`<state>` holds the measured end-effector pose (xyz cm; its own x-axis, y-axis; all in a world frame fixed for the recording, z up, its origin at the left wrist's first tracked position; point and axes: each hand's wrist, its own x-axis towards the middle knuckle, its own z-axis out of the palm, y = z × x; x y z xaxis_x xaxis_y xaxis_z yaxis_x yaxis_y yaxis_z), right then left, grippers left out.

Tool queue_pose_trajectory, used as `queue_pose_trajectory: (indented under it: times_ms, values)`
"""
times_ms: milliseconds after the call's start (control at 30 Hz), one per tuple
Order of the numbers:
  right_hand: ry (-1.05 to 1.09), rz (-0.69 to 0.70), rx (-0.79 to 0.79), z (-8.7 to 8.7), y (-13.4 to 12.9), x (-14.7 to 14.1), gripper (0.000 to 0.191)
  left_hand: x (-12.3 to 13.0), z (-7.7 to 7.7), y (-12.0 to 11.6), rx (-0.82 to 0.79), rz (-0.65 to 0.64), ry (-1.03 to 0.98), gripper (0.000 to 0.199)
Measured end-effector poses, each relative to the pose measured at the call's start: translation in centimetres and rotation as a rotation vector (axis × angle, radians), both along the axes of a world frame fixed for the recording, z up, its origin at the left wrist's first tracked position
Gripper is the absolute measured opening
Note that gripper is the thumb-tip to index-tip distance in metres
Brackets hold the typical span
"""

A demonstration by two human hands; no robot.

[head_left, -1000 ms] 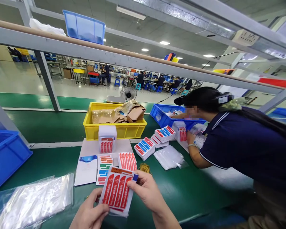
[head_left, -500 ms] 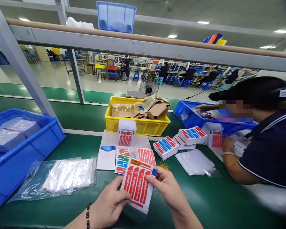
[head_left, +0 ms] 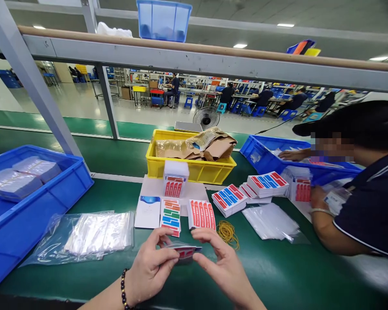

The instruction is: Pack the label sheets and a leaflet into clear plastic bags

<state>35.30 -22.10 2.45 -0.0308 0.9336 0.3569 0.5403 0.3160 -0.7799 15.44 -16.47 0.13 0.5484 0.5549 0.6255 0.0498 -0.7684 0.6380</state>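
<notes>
My left hand (head_left: 151,262), with a beaded bracelet at the wrist, pinches a clear bag with red-and-white sticker sheets (head_left: 185,252), tipped nearly edge-on toward me. My right hand (head_left: 224,260) is open at the bag's right end, thumb and fingers apart; whether the thumb touches the bag I cannot tell. Just beyond lie a stack of red label sheets (head_left: 202,215), a stack of orange, green and blue sticker sheets (head_left: 170,215) and a white card with a blue top (head_left: 148,213). Yellow rubber bands (head_left: 228,234) lie right of them.
Blue-and-red sheet stacks (head_left: 229,200) and clear bags (head_left: 271,221) lie right. A plastic bag pile (head_left: 98,234) and blue bin (head_left: 67,185) are left. Behind stands a yellow bin (head_left: 194,170) with brown paper. A co-worker (head_left: 371,193) reaches into another blue bin (head_left: 257,153).
The bagged sheets have tipped from face-up to nearly edge-on. My right hand has released its pinch on their upper right corner and spread its fingers. The view has shifted slightly.
</notes>
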Motion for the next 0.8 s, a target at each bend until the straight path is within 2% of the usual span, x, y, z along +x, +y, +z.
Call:
queue_pose_trajectory:
  times_ms: [67, 233, 333, 500, 633, 800]
  values:
    - [-0.052, 0.012, 0.043, 0.2, -0.3, 0.1, 0.028, 0.0, 0.3, -0.1, 0.033, 0.011, -0.001, 0.022]
    - [-0.223, 0.171, -0.005, 0.7, -0.9, -0.5, 0.013, 0.0, 0.8, -0.2, 0.058, -0.021, -0.019, 0.020]
    - [-0.269, 0.239, 0.079, 0.7, -0.9, -0.9, 0.014, -0.4, 0.8, -0.1, 0.110, -0.055, 0.056, 0.018]
    - [-0.327, 0.175, 0.268, 0.2, -0.9, -1.1, 0.028, -1.2, 1.3, -0.3, 0.096, -0.064, 0.140, 0.040]
    - [-0.352, 0.186, 0.282, 0.1, -1.0, -1.3, 0.015, -1.5, 2.1, -0.7, -0.013, -0.044, 0.194, 0.012]
    - [-0.345, 0.201, 0.348, 0.5, -1.0, -1.8, 0.012, -1.4, 2.3, -1.1, 0.001, -0.051, 0.139, 0.010]
